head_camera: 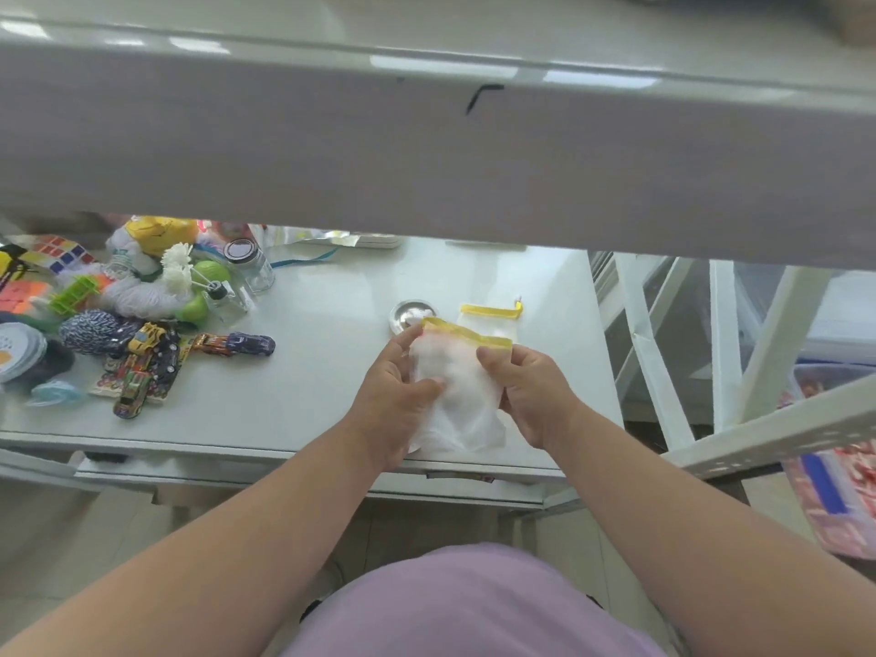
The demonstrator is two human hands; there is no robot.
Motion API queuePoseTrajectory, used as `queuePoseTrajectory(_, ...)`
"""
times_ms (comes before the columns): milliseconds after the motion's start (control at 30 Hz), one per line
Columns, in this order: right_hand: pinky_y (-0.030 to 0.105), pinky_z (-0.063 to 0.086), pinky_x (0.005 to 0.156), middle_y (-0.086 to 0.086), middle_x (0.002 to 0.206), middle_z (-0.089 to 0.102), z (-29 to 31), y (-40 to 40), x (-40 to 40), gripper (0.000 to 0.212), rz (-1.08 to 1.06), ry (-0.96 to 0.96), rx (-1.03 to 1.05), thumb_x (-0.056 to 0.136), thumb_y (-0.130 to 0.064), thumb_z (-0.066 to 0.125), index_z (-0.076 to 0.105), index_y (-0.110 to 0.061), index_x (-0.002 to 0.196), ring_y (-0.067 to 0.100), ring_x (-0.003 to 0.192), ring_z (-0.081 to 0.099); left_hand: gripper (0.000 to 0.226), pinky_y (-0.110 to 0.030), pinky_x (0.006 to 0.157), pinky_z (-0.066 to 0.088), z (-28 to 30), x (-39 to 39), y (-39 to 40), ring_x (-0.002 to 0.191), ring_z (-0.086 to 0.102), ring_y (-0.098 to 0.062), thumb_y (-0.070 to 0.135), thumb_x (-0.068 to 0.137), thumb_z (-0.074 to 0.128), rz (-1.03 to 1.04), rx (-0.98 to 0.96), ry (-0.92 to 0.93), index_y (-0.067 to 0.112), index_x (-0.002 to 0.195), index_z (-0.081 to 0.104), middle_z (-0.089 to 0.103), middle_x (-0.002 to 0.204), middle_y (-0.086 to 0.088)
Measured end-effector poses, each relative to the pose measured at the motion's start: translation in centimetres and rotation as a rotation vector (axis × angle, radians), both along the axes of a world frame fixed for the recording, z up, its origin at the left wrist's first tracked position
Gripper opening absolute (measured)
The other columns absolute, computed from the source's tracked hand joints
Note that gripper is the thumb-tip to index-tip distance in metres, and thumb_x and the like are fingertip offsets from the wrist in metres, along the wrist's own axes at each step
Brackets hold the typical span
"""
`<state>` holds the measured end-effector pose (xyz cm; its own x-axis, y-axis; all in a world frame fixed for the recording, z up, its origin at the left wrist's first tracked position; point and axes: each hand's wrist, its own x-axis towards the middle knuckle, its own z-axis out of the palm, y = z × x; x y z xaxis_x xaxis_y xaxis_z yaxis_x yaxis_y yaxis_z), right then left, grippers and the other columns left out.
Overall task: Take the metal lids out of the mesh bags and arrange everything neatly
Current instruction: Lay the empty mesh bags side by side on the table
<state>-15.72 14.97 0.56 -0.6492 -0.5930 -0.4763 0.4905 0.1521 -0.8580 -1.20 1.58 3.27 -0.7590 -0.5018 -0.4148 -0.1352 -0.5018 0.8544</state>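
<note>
Nearest: purple shirt (474, 604) at bottom centre, both forearms reaching out over the near edge of the white table (308, 395).

Left hand (396, 395) and right hand (526, 391) hold a white mesh bag (462, 395) between them, above the near right part of the table. Left thumb pressed into the bag's front, index finger up along its left edge near the top. Right thumb pinches the bag just below the yellow top band, remaining fingers curled behind. Can't tell what's inside; bag is cloudy.

Just beyond the bag: a round metal lid (408, 316) lying flat on the table, partly hidden by the bag top. Right of it, a second mesh bag (488, 320) lying flat, yellow band on its far edge.

Left side: clutter pile, with toy cars (147, 367) near, glass jar (251, 265) farther, puzzle cubes (57, 253) far left.

Farthest: a wide grey shelf (426, 149) spans the upper view. White rack frame (663, 353) at right.
</note>
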Motion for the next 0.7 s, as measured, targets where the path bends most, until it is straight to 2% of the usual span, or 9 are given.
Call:
queuePoseTrajectory(100,0.047,0.06,0.082,0.011,0.094,0.077,0.6,0.6,0.7,0.013,-0.099,0.137,0.059,0.093,-0.018,0.077,0.079,-0.007,0.098,0.027,0.084,0.071,0.066,-0.058,0.101,0.06,0.3,0.0,-0.2,0.119,0.073,-0.037,-0.012,0.097,0.064,-0.064,0.024,-0.015,0.03,0.148,0.058,0.073,0.131,-0.012)
queuePoseTrajectory(200,0.038,0.058,0.077,0.006,0.088,0.075,1.1,1.1,1.0,0.01,-0.178,0.183,0.084,0.095,-0.018,0.075,0.079,-0.009,0.097,0.021,0.077,0.068,0.049,-0.056,0.096,0.062,0.5,-0.6,-0.3,0.113,0.075,-0.037,-0.007,0.102,0.063,-0.1,0.074,-0.004,0.021,0.142,0.063,0.079,0.125,-0.011)
queuePoseTrajectory(300,0.031,0.056,0.069,0.003,0.084,0.077,1.3,1.7,0.5,0.01,-0.239,0.225,0.122,0.098,-0.017,0.07,0.078,-0.011,0.096,0.017,0.071,0.063,0.044,-0.059,0.101,0.059,0.2,-1.2,-0.3,0.117,0.073,-0.04,-0.011,0.103,0.056,-0.085,0.107,-0.029,0.015,0.137,0.067,0.071,0.137,-0.018)
queuePoseTrajectory(367,0.026,0.056,0.063,-0.003,0.079,0.079,1.2,2.1,-0.3,0.011,-0.28,0.26,0.166,0.1,-0.016,0.068,0.078,-0.014,0.095,0.011,0.065,0.065,0.045,-0.058,0.094,0.063,-0.1,-1.1,-0.6,0.106,0.077,-0.036,-0.013,0.101,0.055,-0.074,0.112,-0.043,0.016,0.131,0.071,0.071,0.136,-0.016)
queuePoseTrajectory(433,0.025,0.056,0.064,-0.004,0.079,0.078,0.9,2.5,-1.6,0.012,-0.318,0.287,0.216,0.1,-0.016,0.067,0.076,-0.015,0.093,0.009,0.064,0.067,0.046,-0.047,0.074,0.068,-0.4,-0.9,-1.0,0.088,0.079,-0.025,-0.014,0.1,0.055,-0.058,0.115,-0.044,0.019,0.126,0.074,0.071,0.129,-0.011)
queuePoseTrajectory(467,0.026,0.056,0.066,-0.003,0.08,0.078,0.6,2.6,-2.4,0.013,-0.33,0.302,0.239,0.1,-0.015,0.066,0.075,-0.016,0.092,0.011,0.066,0.068,0.047,-0.042,0.069,0.067,-0.5,-0.7,-1.2,0.084,0.08,-0.022,-0.014,0.099,0.055,-0.052,0.114,-0.048,0.02,0.125,0.075,0.07,0.127,-0.01)
queuePoseTrajectory(567,0.03,0.053,0.073,0.003,0.091,0.076,-0.4,2.7,-5.4,0.016,-0.339,0.352,0.326,0.1,-0.013,0.061,0.072,-0.02,0.09,0.018,0.078,0.067,0.05,-0.041,0.071,0.066,-1.0,0.1,-1.7,0.09,0.079,-0.021,-0.011,0.097,0.058,-0.03,0.083,-0.073,0.027,0.121,0.079,0.068,0.13,-0.01)
queuePoseTrajectory(700,0.029,0.05,0.064,0.001,0.098,0.074,-2.3,2.8,-9.6,0.017,-0.321,0.426,0.518,0.099,-0.019,0.058,0.07,-0.022,0.089,0.023,0.082,0.065,0.05,-0.05,0.081,0.067,-1.8,1.5,-2.0,0.103,0.076,-0.027,-0.004,0.095,0.06,-0.001,0.003,-0.131,0.036,0.118,0.08,0.067,0.134,-0.01)
